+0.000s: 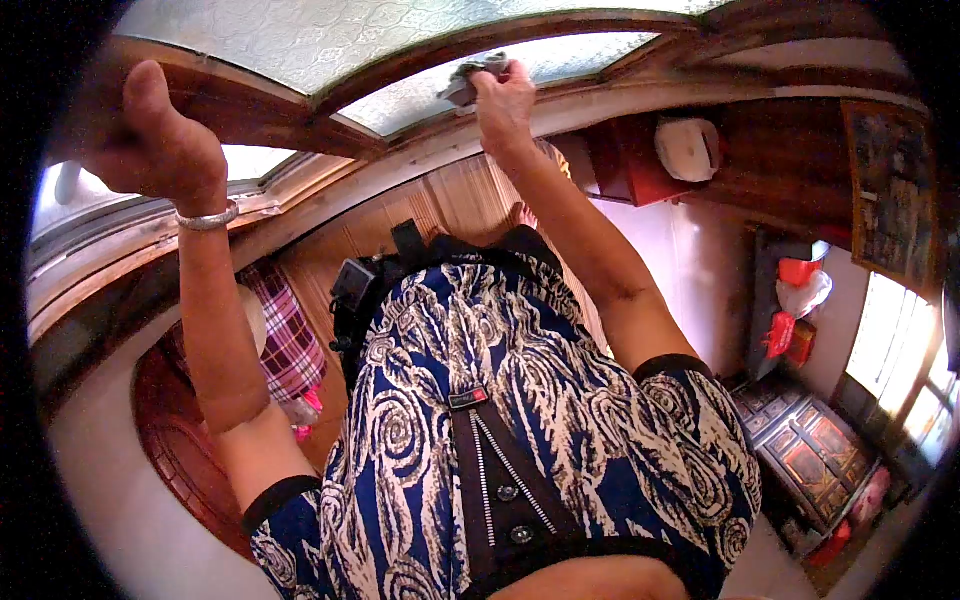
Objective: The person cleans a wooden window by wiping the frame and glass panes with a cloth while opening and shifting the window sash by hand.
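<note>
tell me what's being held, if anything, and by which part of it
The right hand holds a crumpled grey cloth by its end at picture right; whether the left hand grips anything cannot be told.

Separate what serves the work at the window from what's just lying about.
In use:
crumpled grey cloth, in the right hand
pale textured glass pane behind it
brown wooden window frame

Apparently just lying about:
maroon-and-white plaid fabric
dark panelled wooden cabinet

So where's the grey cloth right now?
In the head view, the grey cloth is near the top centre, in the person's right hand, before a glass pane.
</note>
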`<state>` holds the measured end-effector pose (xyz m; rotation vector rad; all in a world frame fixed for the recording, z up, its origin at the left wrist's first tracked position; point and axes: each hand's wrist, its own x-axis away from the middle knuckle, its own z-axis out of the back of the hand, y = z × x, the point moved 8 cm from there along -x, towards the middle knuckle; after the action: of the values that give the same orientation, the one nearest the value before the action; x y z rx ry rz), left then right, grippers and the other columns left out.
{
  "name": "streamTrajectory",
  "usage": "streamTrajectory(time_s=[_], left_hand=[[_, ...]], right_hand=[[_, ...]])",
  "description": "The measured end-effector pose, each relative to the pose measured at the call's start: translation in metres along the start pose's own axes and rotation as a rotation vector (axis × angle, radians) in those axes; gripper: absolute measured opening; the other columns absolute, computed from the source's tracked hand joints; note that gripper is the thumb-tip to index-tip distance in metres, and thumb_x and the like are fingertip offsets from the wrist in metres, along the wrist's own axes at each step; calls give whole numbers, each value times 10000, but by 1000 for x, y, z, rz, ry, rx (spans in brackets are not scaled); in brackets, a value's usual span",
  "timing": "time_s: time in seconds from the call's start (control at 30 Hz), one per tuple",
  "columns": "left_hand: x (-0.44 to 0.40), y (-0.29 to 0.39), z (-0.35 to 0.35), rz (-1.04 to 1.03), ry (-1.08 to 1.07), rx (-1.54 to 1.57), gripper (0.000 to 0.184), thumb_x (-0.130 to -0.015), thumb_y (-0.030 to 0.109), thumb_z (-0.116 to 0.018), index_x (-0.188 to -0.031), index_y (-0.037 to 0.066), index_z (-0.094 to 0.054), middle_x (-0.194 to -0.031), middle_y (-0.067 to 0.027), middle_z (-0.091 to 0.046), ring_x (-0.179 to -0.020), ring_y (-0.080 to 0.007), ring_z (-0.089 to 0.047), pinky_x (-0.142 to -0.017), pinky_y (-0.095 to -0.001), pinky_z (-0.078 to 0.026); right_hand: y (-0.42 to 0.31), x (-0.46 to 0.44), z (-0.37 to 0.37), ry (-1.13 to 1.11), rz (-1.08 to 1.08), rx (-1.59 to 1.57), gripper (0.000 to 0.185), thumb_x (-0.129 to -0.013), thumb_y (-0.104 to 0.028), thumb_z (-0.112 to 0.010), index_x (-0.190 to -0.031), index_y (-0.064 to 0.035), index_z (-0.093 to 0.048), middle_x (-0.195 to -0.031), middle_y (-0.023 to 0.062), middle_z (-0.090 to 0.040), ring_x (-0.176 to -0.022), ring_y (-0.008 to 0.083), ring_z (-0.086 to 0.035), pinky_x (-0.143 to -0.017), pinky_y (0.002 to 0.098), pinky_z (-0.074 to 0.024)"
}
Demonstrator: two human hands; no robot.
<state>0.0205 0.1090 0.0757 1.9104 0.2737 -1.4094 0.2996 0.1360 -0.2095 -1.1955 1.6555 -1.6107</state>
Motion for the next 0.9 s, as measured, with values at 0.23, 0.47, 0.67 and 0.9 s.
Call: streamTrajectory(time_s=[0.23, 0.47, 0.67, 0.9], left_hand=[[0, -15, 5, 14, -52, 83, 388, -660, 150, -709, -967, 12, -515, -897, -64, -592, -788, -172, -549, -778, -290, -431], [0, -15, 6, -18, -26, 16, 301, -643, 114, -685, -895, 8, -560, -908, -92, -601, -791, -211, -556, -773, -327, -442], [4, -16, 4, -18, -150, -8, 430, -820, 234, -604, -1150, 1, -457, -1101, -44, -504, -956, -146, -461, -852, -251, -346], [4, -9, -2, -77, -188, 77, 434, -826, 227, -597, -1160, -4, -445, -1097, -40, -499, -961, -146, -457, -858, -255, -340]], right_hand=[[-41, -73, 79, 7, 282, -199, 270, -738, -19, -579, -999, -30, -509, -866, 64, -574, -746, 169, -535, -705, 279, -464], [-77, -111, 161, 585, 41, 413, 422, -778, -66, -557, -1172, 26, -439, -996, 178, -564, -873, 299, -568, -691, 369, -504], [-68, -91, 115, 465, 640, 722, 223, -697, -23, -549, -899, 37, -476, -853, 160, -535, -733, 285, -552, -658, 371, -465], [-18, 0, -1, 105, 466, 511, 202, -622, -50, -596, -791, -13, -491, -798, 131, -503, -744, 291, -502, -674, 382, -405]])
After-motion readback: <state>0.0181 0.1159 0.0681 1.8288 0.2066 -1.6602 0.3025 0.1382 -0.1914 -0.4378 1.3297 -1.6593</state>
